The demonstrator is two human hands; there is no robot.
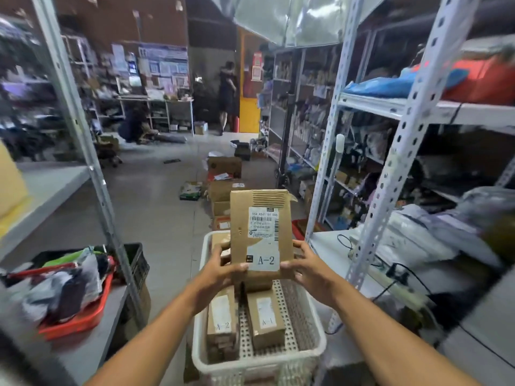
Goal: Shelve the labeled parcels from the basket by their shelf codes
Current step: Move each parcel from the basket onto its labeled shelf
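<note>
A brown cardboard parcel [260, 215] with a white label reading A-2 stands upright above the white plastic basket [312, 341]. My left hand [220, 270] grips its lower left edge, thumb on the front. My right hand [305, 267] grips its lower right edge, thumb on the label. Inside the basket lie a parcel marked A-2 [221, 319] and a parcel marked A-1 [264, 316]; more parcels sit at the far end, partly hidden behind the held one.
White metal shelving [390, 168] with bagged goods rises on the right. A grey shelf [47, 185] and post stand on the left, with a red tray [80, 316] of packets below. Boxes [224, 165] line the aisle floor ahead. Two people work at the far end.
</note>
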